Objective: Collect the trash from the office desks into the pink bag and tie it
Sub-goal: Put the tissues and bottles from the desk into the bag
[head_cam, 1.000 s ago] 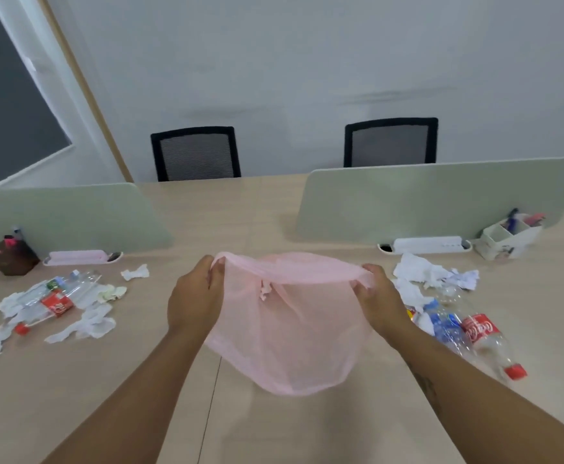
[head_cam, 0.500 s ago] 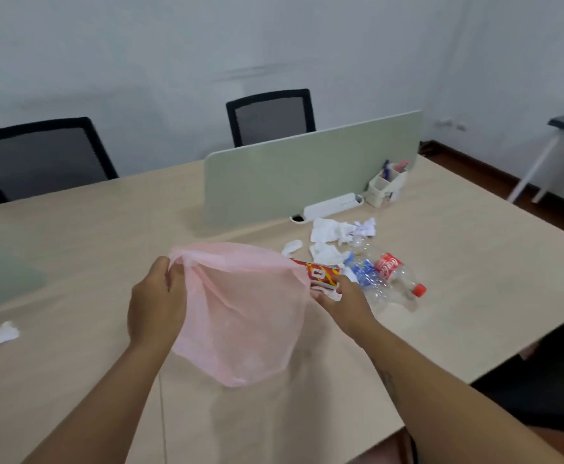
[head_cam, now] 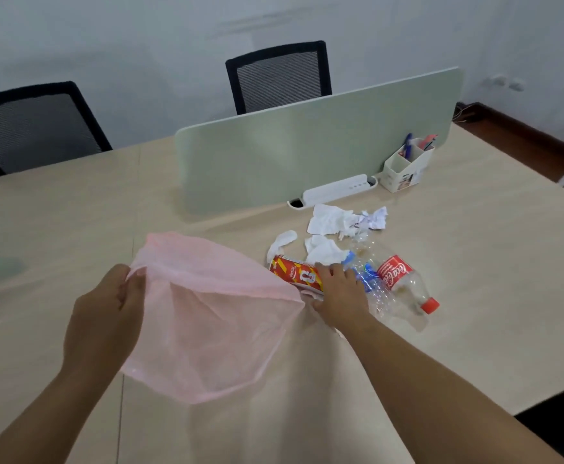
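Pinching the rim of the pink bag (head_cam: 206, 316), the left hand (head_cam: 103, 309) curls its fingers tight; the right hand (head_cam: 340, 293) grips the opposite rim, fingertips (head_cam: 324, 270) touching the red can (head_cam: 294, 272).

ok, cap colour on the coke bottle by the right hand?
Red cap on the coke bottle; head view shows it.

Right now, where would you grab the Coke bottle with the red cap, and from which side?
Grip the Coke bottle across its labelled middle, from above, with the right hand. It lies on its side, red cap pointing toward the near right, and that section looks round and uncrushed. A crushed blue-label bottle lies between it and the hand, so a sideways approach is probably blocked.
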A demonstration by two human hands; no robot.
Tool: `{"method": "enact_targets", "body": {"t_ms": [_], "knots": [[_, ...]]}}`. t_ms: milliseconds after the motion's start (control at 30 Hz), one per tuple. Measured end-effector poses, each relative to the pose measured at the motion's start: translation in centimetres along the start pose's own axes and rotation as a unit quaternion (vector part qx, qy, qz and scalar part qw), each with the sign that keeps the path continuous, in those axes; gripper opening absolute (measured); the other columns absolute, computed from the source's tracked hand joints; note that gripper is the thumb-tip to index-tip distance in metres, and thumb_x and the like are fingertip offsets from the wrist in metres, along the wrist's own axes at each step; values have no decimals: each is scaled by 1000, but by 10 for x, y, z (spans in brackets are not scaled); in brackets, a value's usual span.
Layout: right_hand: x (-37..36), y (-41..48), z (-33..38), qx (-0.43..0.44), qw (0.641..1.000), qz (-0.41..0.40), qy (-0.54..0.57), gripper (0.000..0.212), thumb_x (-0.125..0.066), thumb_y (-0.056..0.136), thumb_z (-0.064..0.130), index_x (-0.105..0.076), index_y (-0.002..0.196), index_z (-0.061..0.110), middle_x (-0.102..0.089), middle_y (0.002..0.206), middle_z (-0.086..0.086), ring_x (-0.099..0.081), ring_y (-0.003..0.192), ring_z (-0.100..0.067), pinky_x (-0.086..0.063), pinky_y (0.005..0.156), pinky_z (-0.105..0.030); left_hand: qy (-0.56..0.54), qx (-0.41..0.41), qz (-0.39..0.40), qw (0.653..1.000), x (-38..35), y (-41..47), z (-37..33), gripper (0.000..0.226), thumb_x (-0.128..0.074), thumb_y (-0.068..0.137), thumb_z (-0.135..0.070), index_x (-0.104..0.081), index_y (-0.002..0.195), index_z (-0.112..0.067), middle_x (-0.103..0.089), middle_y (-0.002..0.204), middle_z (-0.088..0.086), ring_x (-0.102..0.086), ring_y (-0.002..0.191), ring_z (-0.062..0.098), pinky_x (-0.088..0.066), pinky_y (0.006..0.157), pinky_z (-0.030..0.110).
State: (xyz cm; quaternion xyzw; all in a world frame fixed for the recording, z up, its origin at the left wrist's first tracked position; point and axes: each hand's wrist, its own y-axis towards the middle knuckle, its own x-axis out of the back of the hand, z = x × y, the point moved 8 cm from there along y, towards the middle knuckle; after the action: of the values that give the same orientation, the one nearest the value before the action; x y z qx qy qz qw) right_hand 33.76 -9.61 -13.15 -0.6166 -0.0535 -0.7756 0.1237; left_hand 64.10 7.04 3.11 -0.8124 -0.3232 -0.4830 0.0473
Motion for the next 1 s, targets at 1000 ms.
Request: {"method": "enact_targets", "body": {"t_ms": [1000], "knots": [[3,-151,107,-124,832,190,507,36,-69,79,40,-56,107,21,-67,88,-2,-57,71,-14,-45,61,-26,-177,35,1,984,21,42,-22,35,-37,99,-34,-36,69,-17,-48,70,1,-45,67,27,-35,59,34]]}}
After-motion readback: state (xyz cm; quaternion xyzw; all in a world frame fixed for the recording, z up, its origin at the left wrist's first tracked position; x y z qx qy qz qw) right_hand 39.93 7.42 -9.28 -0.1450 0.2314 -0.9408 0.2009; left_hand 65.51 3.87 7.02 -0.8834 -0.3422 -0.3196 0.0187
